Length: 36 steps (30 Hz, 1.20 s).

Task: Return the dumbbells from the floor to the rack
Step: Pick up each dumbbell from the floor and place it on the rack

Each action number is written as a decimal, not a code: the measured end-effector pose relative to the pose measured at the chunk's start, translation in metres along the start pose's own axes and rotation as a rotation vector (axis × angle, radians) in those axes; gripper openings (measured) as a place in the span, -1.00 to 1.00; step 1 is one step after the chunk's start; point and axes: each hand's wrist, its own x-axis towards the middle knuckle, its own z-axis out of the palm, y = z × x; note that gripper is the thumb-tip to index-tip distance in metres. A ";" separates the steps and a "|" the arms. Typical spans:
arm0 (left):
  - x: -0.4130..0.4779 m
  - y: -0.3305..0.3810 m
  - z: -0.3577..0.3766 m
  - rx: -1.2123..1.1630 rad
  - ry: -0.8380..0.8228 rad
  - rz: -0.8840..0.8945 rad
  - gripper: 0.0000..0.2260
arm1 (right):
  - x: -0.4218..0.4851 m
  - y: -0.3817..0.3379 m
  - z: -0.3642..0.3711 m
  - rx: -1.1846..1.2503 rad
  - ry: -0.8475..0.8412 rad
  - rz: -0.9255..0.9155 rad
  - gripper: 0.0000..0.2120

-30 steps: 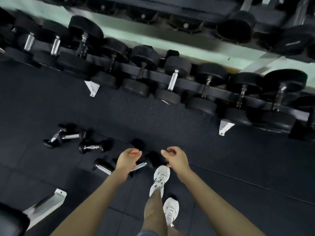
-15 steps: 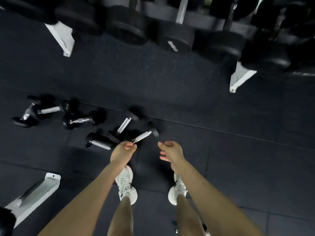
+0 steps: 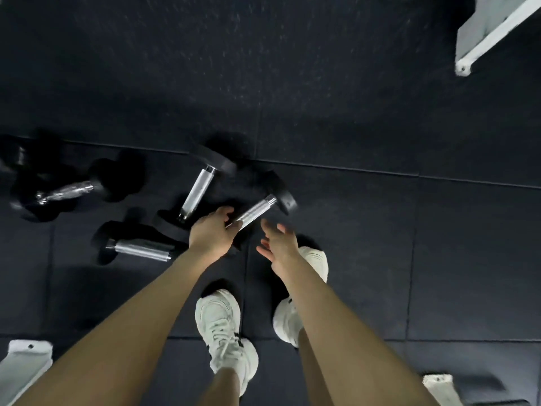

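Several black dumbbells with chrome handles lie on the dark rubber floor. My left hand [image 3: 210, 233] is curled round the near end of the handle of one tilted dumbbell [image 3: 255, 213], thumb above, fingers below; its near head is hidden under the hand. My right hand [image 3: 278, 243] hovers just right of that handle, fingers spread, holding nothing. A second dumbbell [image 3: 196, 194] lies just left of the gripped one, a third dumbbell [image 3: 137, 249] lies left of my left wrist, and a fourth dumbbell [image 3: 68, 191] lies further left. Only a white foot of the rack [image 3: 491, 33] shows at the top right.
My two white shoes [image 3: 225, 332] [image 3: 292, 315] stand on the floor tiles right below the hands. A white metal foot [image 3: 23, 367] sits at the bottom left and another white foot [image 3: 439, 388] at the bottom right. Bare floor lies between the dumbbells and the rack.
The view has dropped toward the floor and the rack's dumbbells have left the frame. My left hand has reached the handle of the tilted dumbbell; my right hand has opened beside it.
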 end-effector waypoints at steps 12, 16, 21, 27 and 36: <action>0.119 -0.035 0.067 0.446 -0.282 0.112 -0.50 | 0.144 0.018 0.032 0.287 -0.154 -0.162 -0.70; 0.117 -0.036 0.062 0.402 -0.310 0.101 -0.62 | 0.136 0.012 0.035 0.302 -0.121 -0.122 -0.73; 0.084 -0.019 0.046 0.344 -0.344 0.091 -0.66 | 0.097 0.003 0.024 0.261 -0.120 -0.135 -0.74; -0.005 0.026 -0.002 0.238 -0.411 0.065 -0.62 | -0.007 -0.023 -0.003 0.151 -0.049 -0.123 -0.77; -0.206 0.159 -0.169 0.071 -0.337 0.140 -0.60 | -0.279 -0.117 -0.047 0.069 -0.042 -0.287 -0.87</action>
